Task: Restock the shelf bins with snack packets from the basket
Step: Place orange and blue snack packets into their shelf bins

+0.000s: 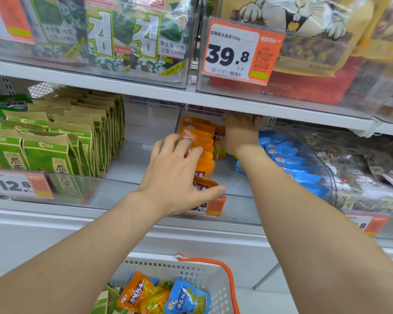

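A row of orange snack packets (200,141) stands upright, front to back, in a clear shelf bin (234,184), their tops fanned slightly. Just beside it on the right, blue snack packets (288,159) stand in a like row in the same bin. Below, a white perforated basket (213,282) with an orange handle holds loose packets lying flat: 2 orange (137,293), 1 blue (186,298), and some green ones at its left.

The upper price tag (241,49) reads "39.8" and "500g". Left of it, the seaweed packs (132,35) read "김" and "16克 (2克×8包)". Below these, a lower price tag (21,184) reads "12.8".
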Demonstrator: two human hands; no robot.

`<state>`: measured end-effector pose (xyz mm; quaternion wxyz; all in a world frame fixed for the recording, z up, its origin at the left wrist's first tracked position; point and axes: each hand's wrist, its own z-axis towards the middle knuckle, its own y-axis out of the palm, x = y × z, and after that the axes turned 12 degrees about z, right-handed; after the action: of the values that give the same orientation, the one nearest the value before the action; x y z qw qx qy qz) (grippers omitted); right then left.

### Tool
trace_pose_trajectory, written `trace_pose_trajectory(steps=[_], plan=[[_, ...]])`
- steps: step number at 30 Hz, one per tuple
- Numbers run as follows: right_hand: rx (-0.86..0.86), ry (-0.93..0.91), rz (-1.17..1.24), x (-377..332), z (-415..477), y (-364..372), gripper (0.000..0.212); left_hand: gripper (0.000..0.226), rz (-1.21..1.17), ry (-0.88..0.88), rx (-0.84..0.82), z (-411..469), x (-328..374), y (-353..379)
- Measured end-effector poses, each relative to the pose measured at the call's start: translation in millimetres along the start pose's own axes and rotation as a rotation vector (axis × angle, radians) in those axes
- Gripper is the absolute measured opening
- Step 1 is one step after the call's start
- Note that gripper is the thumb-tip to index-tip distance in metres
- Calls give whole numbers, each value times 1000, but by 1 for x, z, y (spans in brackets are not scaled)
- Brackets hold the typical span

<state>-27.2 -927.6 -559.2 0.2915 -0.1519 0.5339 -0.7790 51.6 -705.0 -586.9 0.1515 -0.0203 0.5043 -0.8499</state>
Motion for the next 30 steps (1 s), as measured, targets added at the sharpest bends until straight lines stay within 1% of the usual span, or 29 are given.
trace_pose_trajectory(steps=[2,4,6,8,9,10,12,14,16,18,21,23,26,30], plan=[[25,-5,-61,-2,-9,-5,64,101,-52,-14,5,-2,0,0],[-60,18,-118,-6,-18,-12,72,103,-104,-33,8,-6,2,1],[-219,42,-148,-10,-29,-23,73,102,-138,-43,30,-12,6,-2],[-326,24,-144,-13,-45,-37,63,97,-133,-29,94,-21,10,-6],[-324,-1,-135,-13,-55,-45,56,92,-122,-12,142,-25,11,-10],[-283,-31,-126,-14,-65,-54,48,85,-112,9,196,-30,13,-15],[-148,-88,-92,-16,-86,-70,33,62,-103,61,311,-40,16,-25],[-51,-123,5,-20,-111,-84,25,36,-83,157,403,-49,18,-32],[-15,-183,50,-27,-140,-94,20,20,-46,293,400,-59,19,-35],[-2,-242,57,-33,-170,-99,16,15,-42,402,305,-69,18,-32],[-66,-233,125,-41,-211,-104,12,24,-41,417,47,-87,18,-25],[-155,-200,165,-43,-235,-98,12,28,-7,386,-113,-99,20,-17],[-295,-133,191,-44,-270,-77,20,32,44,339,-339,-123,29,1],[-511,-132,157,-45,-306,-42,21,29,58,333,-609,-154,47,31]])
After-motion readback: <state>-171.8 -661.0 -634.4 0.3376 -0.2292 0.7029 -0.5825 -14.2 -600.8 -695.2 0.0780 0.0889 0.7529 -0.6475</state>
